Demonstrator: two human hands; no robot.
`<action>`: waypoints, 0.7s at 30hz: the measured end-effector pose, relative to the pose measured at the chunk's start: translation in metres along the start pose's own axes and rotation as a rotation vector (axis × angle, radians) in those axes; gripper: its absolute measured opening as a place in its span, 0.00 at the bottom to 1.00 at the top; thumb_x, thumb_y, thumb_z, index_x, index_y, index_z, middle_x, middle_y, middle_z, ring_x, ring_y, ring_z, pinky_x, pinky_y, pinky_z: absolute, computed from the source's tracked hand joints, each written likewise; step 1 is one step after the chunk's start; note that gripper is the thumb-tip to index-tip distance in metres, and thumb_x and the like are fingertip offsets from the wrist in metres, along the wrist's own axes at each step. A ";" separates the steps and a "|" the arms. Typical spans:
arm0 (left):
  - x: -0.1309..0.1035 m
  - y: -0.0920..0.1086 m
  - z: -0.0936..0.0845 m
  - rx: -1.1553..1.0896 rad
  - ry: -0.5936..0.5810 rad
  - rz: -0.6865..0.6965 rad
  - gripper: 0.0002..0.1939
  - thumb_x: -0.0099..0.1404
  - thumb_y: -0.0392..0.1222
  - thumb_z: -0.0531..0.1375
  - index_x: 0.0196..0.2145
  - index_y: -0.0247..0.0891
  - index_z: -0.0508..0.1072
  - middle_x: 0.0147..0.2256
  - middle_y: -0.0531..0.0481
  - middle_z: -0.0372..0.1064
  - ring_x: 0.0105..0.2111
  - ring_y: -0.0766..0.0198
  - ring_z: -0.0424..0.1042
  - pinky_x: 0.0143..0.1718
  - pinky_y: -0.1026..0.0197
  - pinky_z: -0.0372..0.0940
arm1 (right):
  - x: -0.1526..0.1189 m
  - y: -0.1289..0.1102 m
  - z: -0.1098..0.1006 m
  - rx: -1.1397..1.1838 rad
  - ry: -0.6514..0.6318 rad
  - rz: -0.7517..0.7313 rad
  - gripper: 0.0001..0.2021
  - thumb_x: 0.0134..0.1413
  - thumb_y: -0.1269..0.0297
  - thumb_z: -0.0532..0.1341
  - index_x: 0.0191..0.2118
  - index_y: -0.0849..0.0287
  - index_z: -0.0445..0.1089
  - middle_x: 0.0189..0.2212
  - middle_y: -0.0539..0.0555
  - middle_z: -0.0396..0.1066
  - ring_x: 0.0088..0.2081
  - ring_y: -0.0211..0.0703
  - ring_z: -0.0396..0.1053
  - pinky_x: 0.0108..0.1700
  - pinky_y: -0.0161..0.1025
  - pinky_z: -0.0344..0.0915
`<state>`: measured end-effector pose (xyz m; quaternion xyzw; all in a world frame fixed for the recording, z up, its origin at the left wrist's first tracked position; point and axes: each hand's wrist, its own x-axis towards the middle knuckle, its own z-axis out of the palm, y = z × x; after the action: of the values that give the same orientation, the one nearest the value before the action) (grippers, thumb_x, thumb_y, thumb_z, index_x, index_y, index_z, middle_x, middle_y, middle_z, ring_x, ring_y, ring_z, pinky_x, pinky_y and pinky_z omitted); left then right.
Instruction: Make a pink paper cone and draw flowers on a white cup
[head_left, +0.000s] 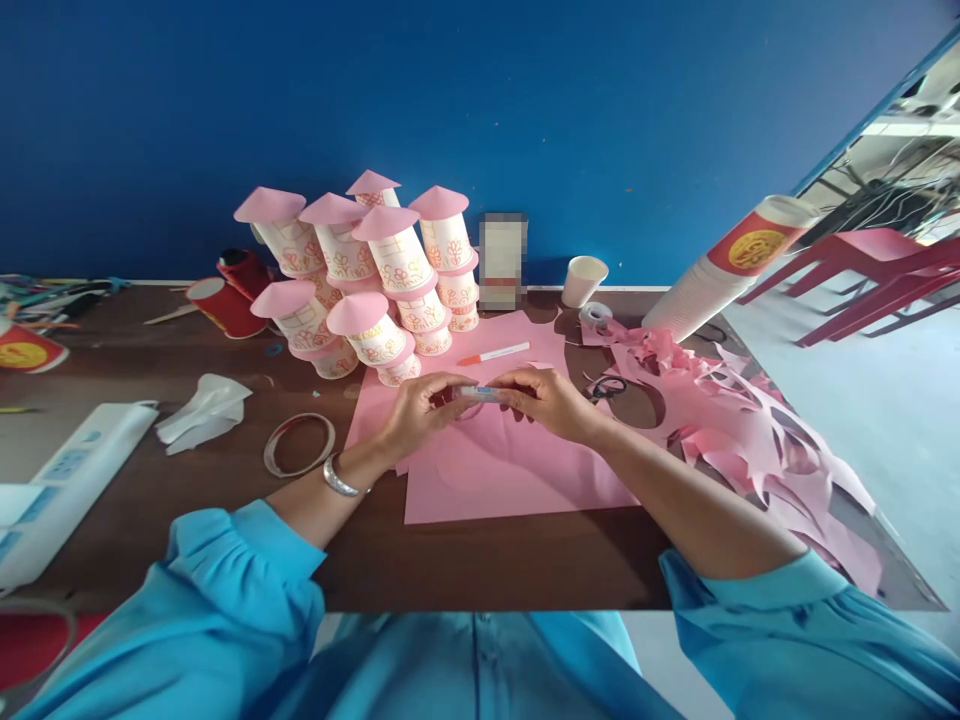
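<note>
A small pale tube with a blue label [480, 392] is held level between my two hands, above the pink paper sheets [487, 490]. My left hand [424, 410] pinches its left end between thumb and fingers. At the other end, my right hand [551, 400] has its fingertips closed on it. What the tube contains cannot be told. Just beyond my hands a white marker with an orange cap [495, 353] lies on the paper. Paper-cup towers with pink cone roofs and orange drawings [394, 260] stand behind to the left.
Pink paper scraps [720, 410] cover the right side, near black-handled scissors [607, 388] and a leaning cup stack [712, 275]. A white cup [583, 281] stands by the blue wall. To the left are a tape roll [298, 445], crumpled white paper [204, 412] and red cups [225, 307].
</note>
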<state>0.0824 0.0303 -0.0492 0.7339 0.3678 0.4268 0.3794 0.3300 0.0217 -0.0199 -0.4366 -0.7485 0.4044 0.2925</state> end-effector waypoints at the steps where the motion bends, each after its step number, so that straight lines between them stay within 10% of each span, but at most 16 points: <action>1: 0.000 0.002 0.000 0.015 -0.017 0.008 0.19 0.69 0.57 0.68 0.43 0.37 0.84 0.30 0.47 0.81 0.24 0.66 0.74 0.25 0.65 0.67 | -0.002 0.001 0.003 0.020 0.019 0.002 0.19 0.69 0.47 0.61 0.48 0.57 0.82 0.30 0.51 0.77 0.27 0.38 0.71 0.31 0.35 0.64; 11: 0.006 0.007 -0.014 -0.042 0.139 -0.089 0.22 0.69 0.60 0.66 0.40 0.36 0.84 0.24 0.51 0.74 0.18 0.71 0.63 0.19 0.66 0.60 | -0.012 0.003 -0.009 0.225 0.408 -0.037 0.18 0.61 0.46 0.70 0.44 0.56 0.81 0.30 0.50 0.74 0.27 0.38 0.66 0.29 0.37 0.65; 21: 0.004 -0.022 -0.018 0.791 -0.033 0.220 0.12 0.66 0.33 0.63 0.45 0.42 0.82 0.44 0.44 0.79 0.43 0.51 0.77 0.49 0.47 0.71 | -0.012 0.010 -0.003 0.737 0.164 0.163 0.26 0.45 0.42 0.78 0.40 0.58 0.77 0.27 0.46 0.72 0.25 0.34 0.67 0.28 0.35 0.66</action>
<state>0.0628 0.0475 -0.0610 0.8649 0.4166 0.2786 0.0260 0.3416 0.0146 -0.0283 -0.3911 -0.4899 0.6321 0.4555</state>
